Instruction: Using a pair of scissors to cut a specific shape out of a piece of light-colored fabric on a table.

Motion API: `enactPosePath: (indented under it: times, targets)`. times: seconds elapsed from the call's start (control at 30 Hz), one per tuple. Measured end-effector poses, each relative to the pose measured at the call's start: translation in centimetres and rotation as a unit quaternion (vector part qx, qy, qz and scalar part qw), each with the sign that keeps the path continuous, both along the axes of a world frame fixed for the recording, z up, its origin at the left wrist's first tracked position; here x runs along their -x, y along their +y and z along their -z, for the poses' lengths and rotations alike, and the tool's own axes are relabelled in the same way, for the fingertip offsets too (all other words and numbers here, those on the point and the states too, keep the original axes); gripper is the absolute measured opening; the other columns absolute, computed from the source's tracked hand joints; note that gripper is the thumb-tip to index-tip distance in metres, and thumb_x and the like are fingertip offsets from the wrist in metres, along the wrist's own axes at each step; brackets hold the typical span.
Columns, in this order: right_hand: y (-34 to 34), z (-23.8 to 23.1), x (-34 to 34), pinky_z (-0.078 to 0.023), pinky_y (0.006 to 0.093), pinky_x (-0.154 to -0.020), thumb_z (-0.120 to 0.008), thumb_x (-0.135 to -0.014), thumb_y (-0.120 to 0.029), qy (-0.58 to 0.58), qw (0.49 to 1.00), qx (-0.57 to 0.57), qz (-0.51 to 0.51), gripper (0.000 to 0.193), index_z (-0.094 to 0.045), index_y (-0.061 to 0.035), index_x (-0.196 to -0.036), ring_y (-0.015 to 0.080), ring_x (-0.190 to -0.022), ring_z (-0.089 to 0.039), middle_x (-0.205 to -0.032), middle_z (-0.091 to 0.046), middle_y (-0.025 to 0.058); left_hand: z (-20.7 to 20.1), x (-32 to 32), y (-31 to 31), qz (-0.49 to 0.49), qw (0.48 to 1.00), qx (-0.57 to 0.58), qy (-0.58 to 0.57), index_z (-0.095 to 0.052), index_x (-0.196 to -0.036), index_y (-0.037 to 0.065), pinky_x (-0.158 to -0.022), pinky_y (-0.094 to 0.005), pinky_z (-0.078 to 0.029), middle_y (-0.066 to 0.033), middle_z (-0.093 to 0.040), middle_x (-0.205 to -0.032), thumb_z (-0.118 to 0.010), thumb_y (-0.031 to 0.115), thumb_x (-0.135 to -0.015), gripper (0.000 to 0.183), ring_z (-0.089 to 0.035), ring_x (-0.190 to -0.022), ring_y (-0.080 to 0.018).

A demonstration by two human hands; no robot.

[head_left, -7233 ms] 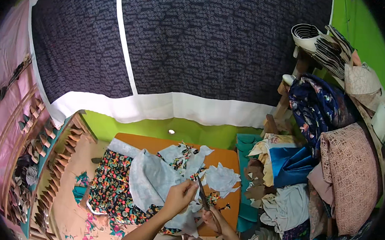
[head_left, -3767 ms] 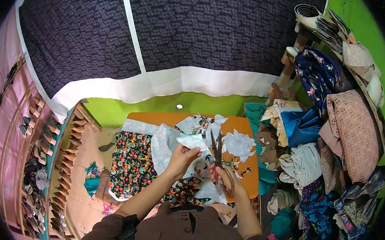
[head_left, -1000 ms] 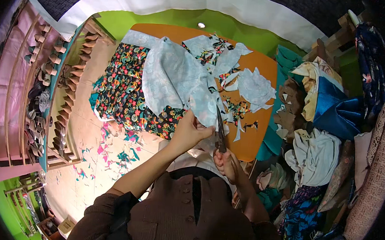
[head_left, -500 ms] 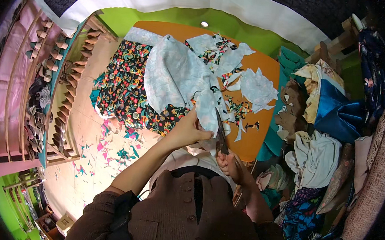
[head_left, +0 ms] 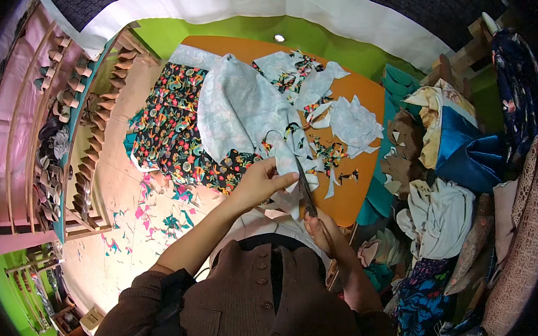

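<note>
My left hand (head_left: 259,185) pinches the edge of a floral fabric (head_left: 171,119), whose pale back (head_left: 242,107) is folded up over the dark printed side. A pale flap (head_left: 287,161) of it lies between my two hands. In my right hand (head_left: 322,232) is a pair of dark scissors (head_left: 307,197), gripped by the handles. Their blades point away from me and lie against the flap, just right of my left thumb. Whether the blades are open or closed is hard to make out.
Offcuts (head_left: 354,125) of the same fabric lie on the orange table (head_left: 351,202). Racks of shoe lasts (head_left: 101,116) stand at left, and colourful scraps (head_left: 175,219) litter the floor. Heaped cloths (head_left: 440,220) and a blue satin fabric (head_left: 469,154) crowd the right side.
The scissors have tilted, their tips now farther left across the flap. My left hand has shifted slightly on the fabric, and the whole view has moved a little.
</note>
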State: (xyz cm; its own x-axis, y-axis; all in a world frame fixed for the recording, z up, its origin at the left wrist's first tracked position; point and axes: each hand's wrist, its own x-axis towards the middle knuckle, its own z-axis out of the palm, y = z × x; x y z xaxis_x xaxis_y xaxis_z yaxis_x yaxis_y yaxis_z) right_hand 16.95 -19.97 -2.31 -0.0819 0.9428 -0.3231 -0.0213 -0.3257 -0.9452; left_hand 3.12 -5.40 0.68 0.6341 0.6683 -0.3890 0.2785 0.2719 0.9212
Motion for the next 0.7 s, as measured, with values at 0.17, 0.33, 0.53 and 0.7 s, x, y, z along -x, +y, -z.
enactPosePath:
  times: [0.17, 0.33, 0.53, 0.7]
  targets:
    - [0.0, 0.3, 0.7, -0.019, 0.0166, -0.04, -0.032, -0.074, -0.065, 0.07, 0.997, 0.031, 0.032, 0.055, -0.034, -0.0099, -0.078, 0.0022, -0.047, -0.023, -0.06, -0.028, -0.0058, 1.5, 0.1, -0.2, -0.003, 0.997, -0.067, 0.034, -0.054, -0.071, -0.002, -0.046, -0.0234, -0.04, -0.0062, -0.055, -0.058, -0.065, 0.027, -0.07, 0.031, -0.051, -0.05, -0.0091]
    - [0.0, 0.6, 0.6, -0.018, 0.0158, -0.04, -0.035, -0.071, -0.066, 0.143, 0.984, 0.103, 0.007, 0.057, -0.034, -0.0102, -0.08, 0.0014, -0.047, -0.023, -0.061, -0.029, -0.0061, 1.6, 0.3, 0.5, 0.002, 0.998, -0.042, 0.053, -0.052, -0.063, -0.003, -0.039, -0.0242, -0.038, -0.0068, -0.054, -0.053, -0.067, 0.028, -0.067, 0.034, -0.05, -0.044, -0.0102]
    - [0.7, 0.5, 1.2, -0.018, 0.0158, -0.039, -0.035, -0.068, -0.069, 0.145, 0.983, 0.116, 0.003, 0.061, -0.034, -0.0098, -0.082, 0.0007, -0.046, -0.023, -0.061, -0.03, -0.0062, 2.3, 1.2, 1.6, 0.039, 0.995, -0.047, 0.079, -0.048, -0.053, -0.001, -0.037, -0.024, -0.038, -0.0072, -0.051, -0.047, -0.069, 0.026, -0.065, 0.036, -0.054, -0.044, -0.0118]
    - [0.7, 0.4, 1.1, -0.019, 0.0154, -0.038, -0.035, -0.067, -0.07, 0.128, 0.984, 0.124, 0.004, 0.062, -0.035, -0.0094, -0.083, 0.0009, -0.045, -0.023, -0.061, -0.031, -0.0061, -0.6, 0.6, 2.0, 0.077, 0.995, 0.006, 0.06, -0.047, -0.051, -0.001, -0.039, -0.0236, -0.042, -0.0047, -0.048, -0.046, -0.07, 0.021, -0.066, 0.035, -0.053, -0.044, -0.0111]
